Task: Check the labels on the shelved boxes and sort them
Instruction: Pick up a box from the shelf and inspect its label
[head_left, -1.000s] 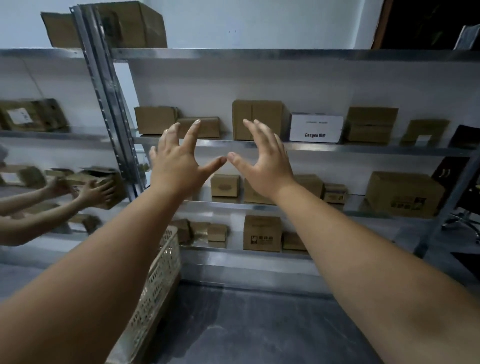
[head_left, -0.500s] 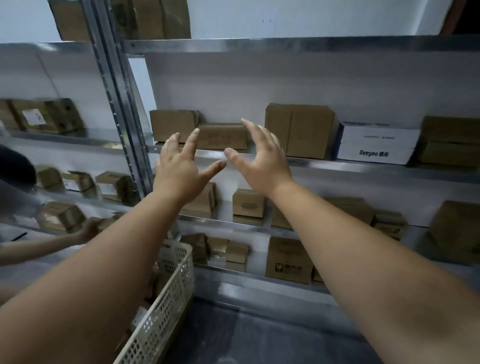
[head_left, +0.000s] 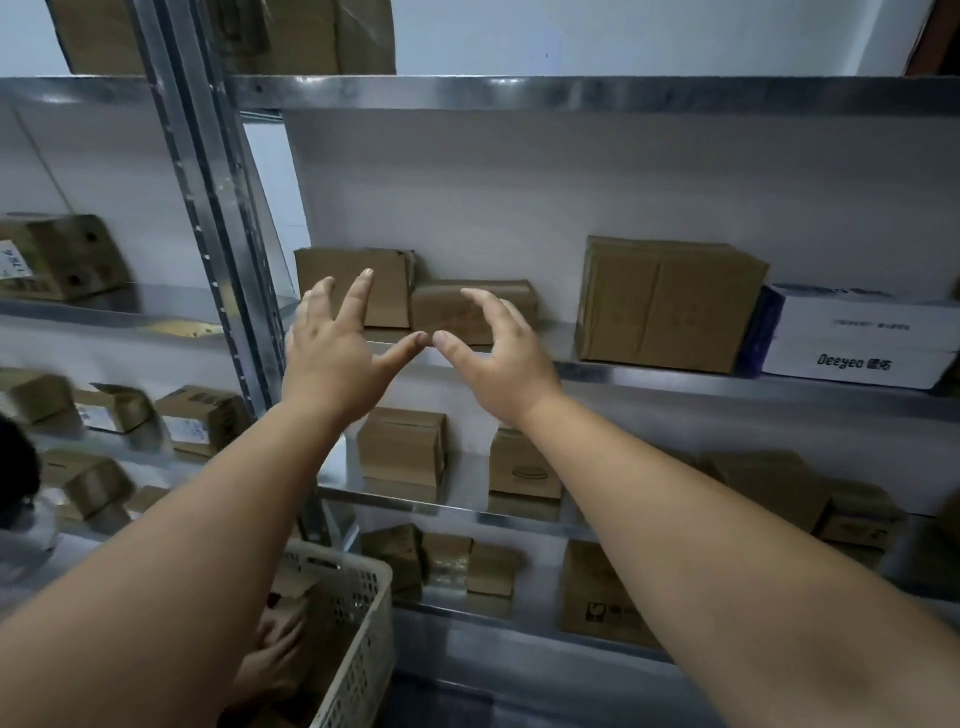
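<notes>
Both hands have closed in on the upper shelf (head_left: 675, 376). The left hand (head_left: 332, 358) and right hand (head_left: 501, 369) are spread wide and hold nothing. Their thumbs are now tip to tip or nearly so, where half a second ago a gap lay between them. They frame two brown boxes near the middle of the view: the tall box (head_left: 387, 291) behind the left fingers, and the low box (head_left: 447, 312) just at its 3 o'clock, under the curling right fingers. Whether any fingertip touches cardboard I cannot tell. No label shows on either face, so I judge a box must come off the shelf and be turned to be read. Against a second ago the shelves loom nearer and fewer boxes fit the view; the big box (head_left: 670, 306) and white box (head_left: 857, 338) sit at 3 o'clock. A second person's hand (head_left: 275, 662), then at the left shelves, is now in the crate (head_left: 358, 613) at 7 o'clock
</notes>
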